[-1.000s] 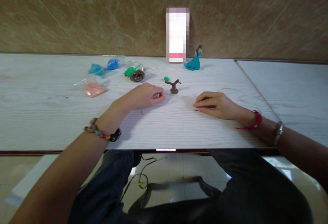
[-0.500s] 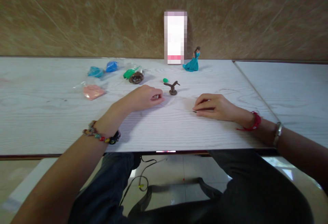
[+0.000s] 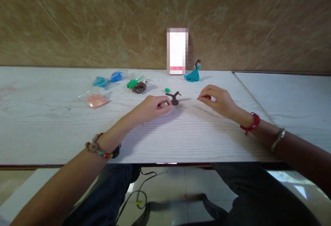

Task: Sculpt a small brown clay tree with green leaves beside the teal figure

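Observation:
A small brown clay figure [image 3: 174, 98] with thin branching arms stands on the white table [image 3: 51, 122]. My left hand [image 3: 155, 105] rests on the table just left of it, fingers curled closed, fingertips almost touching its base. My right hand [image 3: 216, 99] is lifted a little to the right of the figure, its fingers pinched on a tiny dark piece of clay [image 3: 198, 98]. A small green clay ball [image 3: 167, 90] lies just behind the figure.
Bags of clay lie at the back left: pink [image 3: 96, 100], teal [image 3: 100, 81], blue [image 3: 116, 76], green [image 3: 133, 82] and brown [image 3: 139, 87]. A doll in a teal dress [image 3: 193, 72] and a blurred upright card [image 3: 177, 51] stand by the wall. A second table [image 3: 289, 95] adjoins at right.
My right hand has lifted off the table and moved up toward the brown figure, pinching the dark bit. My left hand has slid closer to the figure's base.

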A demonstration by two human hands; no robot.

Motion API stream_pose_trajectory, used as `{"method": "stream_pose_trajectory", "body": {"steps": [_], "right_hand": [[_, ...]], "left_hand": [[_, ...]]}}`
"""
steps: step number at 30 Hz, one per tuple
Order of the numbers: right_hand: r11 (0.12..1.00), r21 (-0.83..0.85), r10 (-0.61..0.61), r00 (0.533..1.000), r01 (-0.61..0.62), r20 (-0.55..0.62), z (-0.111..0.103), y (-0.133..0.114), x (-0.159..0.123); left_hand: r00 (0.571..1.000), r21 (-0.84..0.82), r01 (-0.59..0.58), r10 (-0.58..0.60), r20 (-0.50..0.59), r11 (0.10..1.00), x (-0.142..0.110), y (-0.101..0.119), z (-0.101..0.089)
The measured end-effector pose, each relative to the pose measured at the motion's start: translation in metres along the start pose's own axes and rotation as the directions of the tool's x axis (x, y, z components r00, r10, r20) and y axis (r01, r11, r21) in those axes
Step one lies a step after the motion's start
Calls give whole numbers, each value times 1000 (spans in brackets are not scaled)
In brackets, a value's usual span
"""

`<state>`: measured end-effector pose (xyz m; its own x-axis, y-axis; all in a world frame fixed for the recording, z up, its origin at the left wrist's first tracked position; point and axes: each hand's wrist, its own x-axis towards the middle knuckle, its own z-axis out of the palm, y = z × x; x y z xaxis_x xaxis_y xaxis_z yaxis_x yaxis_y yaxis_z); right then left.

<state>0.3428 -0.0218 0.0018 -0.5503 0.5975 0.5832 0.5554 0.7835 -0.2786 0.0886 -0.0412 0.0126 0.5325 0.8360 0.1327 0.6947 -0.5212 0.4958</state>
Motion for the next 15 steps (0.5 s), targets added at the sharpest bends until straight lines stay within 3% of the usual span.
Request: {"method": "stream_pose_trajectory", "body": {"steps": [2, 4, 8, 12, 15], "right_hand": [[994, -66, -83, 996, 84, 16, -1, 6, 17], [972, -139, -182, 980, 191, 74, -2, 9, 33], [895, -283, -293, 933, 344, 209, 1, 8, 51], [827, -358, -353, 896, 434, 270, 5, 3, 53], [787, -379, -380, 867, 486, 323, 6, 0, 53]], "left_hand": [[999, -200, 49, -52, -8, 979, -1, 11, 6], [985, -354, 156, -118, 125, 922, -2, 19, 10], [894, -567, 406, -183, 410, 716, -6, 24, 10], [862, -718, 477, -112, 494, 506, -8, 21, 10], [854, -762, 502, -95, 512, 409, -8, 20, 11]]}}
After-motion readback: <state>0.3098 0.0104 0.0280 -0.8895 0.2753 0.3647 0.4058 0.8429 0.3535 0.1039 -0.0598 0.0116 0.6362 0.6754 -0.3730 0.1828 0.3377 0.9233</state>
